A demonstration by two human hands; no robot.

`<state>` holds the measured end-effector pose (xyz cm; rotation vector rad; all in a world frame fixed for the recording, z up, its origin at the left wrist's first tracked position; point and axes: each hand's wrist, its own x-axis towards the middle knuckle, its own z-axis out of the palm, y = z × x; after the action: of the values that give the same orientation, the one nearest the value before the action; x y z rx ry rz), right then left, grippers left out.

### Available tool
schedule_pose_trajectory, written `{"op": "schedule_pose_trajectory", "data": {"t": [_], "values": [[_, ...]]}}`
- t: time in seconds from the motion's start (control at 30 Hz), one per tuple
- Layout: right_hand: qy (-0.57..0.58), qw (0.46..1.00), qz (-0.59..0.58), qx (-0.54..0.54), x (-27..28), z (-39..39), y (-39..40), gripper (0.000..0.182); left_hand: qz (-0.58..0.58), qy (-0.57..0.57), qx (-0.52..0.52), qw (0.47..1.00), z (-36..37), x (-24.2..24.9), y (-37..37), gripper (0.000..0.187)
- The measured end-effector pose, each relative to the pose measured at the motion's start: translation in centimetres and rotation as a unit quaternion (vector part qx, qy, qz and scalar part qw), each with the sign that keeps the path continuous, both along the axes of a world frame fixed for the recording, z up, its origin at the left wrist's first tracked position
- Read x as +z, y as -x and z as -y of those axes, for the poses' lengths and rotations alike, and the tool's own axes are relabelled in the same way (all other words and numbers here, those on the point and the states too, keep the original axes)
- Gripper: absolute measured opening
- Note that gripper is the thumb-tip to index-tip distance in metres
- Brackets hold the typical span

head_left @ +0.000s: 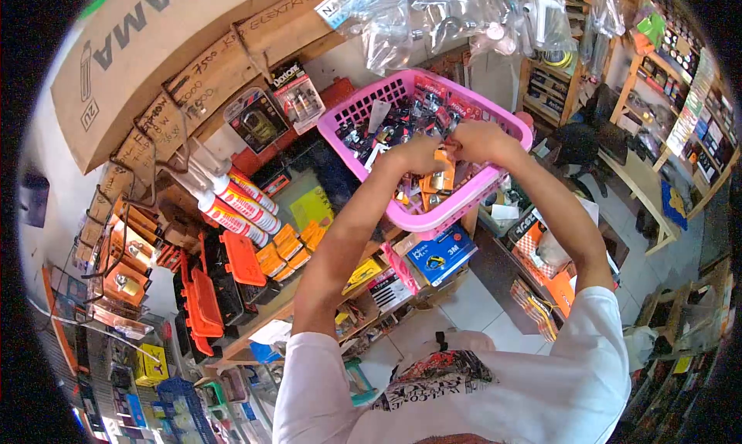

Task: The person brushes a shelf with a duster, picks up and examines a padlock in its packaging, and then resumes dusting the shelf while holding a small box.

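Note:
A pink plastic basket [429, 224] stands in front of me, filled with small packaged goods. Both of my hands reach down into it from the near side. My left hand [420, 155] has its fingers curled close to an orange-carded pack [439, 183] with a metal part on it. Beside it, my right hand [481, 142] is closed too, its fingertips almost meeting those of the left. Whatever is between the fingers is too small and covered to make out. Dark packaged pieces [359, 139] fill the left part of the basket, and red-printed packs [431, 90] line its far side.
Left of the basket lie sealant tubes [239, 204], orange boxes [290, 247] and an orange toolbox lid [202, 305]. A blue box [440, 255] sits below the basket's near edge. Plastic bags [456, 19] hang above. Shelves [680, 81] stand at right.

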<state>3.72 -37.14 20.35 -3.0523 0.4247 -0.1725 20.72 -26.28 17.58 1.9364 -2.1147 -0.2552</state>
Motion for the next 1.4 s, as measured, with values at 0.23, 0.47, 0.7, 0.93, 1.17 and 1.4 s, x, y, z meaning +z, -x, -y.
{"op": "schedule_pose_trajectory", "data": {"t": [0.23,0.47,0.7,0.93,1.17,1.4], "values": [[-0.128,0.988,0.037,0.078,1.2,-0.6,0.6,0.026,-0.026,0.011,-0.024,0.999,-2.7,1.5,-0.4,0.042],[-0.295,0.902,0.257,0.179,7.1,-5.5,4.4,0.017,-0.294,0.109,0.062,0.948,-10.4,9.8,3.6,0.025],[-0.317,0.859,0.324,0.236,7.6,-15.5,7.9,0.022,-0.396,0.115,-0.027,0.911,-21.7,9.7,8.1,0.030],[-0.517,0.790,-0.139,0.299,0.7,-14.8,10.8,0.061,-0.835,0.036,0.109,0.538,-33.7,-4.7,11.4,0.034],[-0.678,0.732,-0.056,0.042,-15.3,-15.9,7.9,0.059,-0.910,0.214,0.237,0.265,-41.2,-19.1,15.2,0.033],[-0.904,0.426,0.043,0.002,-16.0,-20.6,0.2,0.055,-0.895,0.317,0.245,0.193,-44.9,-19.6,15.9,0.041]]}}
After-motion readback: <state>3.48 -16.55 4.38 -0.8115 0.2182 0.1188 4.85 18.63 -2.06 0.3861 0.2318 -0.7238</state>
